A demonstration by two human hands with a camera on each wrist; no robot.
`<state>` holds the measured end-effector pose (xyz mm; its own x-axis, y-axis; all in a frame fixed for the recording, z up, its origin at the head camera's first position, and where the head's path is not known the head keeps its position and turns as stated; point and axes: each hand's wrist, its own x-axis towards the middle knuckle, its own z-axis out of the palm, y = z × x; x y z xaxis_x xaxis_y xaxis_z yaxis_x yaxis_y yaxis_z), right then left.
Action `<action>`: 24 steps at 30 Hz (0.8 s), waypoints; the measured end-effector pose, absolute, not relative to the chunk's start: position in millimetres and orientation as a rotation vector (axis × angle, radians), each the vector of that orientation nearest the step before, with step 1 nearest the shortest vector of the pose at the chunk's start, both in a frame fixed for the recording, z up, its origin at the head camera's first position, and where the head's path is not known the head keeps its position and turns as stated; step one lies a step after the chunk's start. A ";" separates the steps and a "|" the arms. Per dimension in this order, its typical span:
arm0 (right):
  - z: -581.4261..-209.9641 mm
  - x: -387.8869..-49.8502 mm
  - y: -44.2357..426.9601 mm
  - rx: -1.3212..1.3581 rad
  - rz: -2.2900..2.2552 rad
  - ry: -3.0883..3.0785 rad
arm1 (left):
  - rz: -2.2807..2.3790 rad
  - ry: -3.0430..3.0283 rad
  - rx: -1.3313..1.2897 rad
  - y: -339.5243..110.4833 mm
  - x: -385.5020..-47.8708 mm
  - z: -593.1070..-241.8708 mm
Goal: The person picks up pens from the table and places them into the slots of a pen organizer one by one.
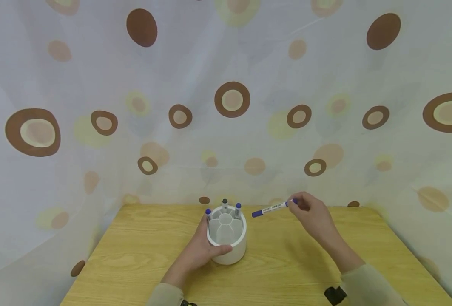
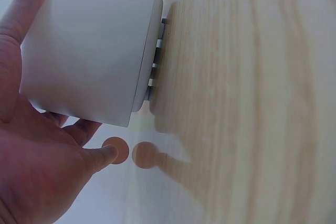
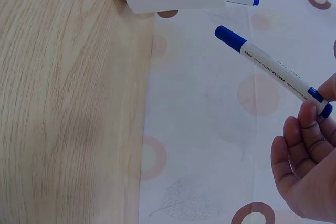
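Note:
A white round pen holder with several compartments is upright at the middle of the wooden table. My left hand grips its side, thumb across the front wall; in the left wrist view the holder shows small dark feet under its base. Two blue-capped markers and a black-capped marker stand in the back and left compartments. To the right of the holder, my right hand pinches one end of a white marker with a blue cap. This marker is tilted in the air, its far end pointing toward the holder.
The wooden table reaches back to a whitish curtain with brown and beige ovals, which hangs behind it and along both sides.

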<state>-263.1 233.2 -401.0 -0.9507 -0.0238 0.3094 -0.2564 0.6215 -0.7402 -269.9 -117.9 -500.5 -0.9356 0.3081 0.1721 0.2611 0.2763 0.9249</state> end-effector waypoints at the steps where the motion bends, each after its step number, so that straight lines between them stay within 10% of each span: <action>1: -400.0 -261.7 232.4 0.229 1.241 -2.576 | 1.784 2.473 0.549 -117.9 -269.8 -500.5; 24: -388.3 -245.5 207.7 0.367 1.308 -2.527 | 1.771 2.465 0.517 -117.9 -269.4 -501.1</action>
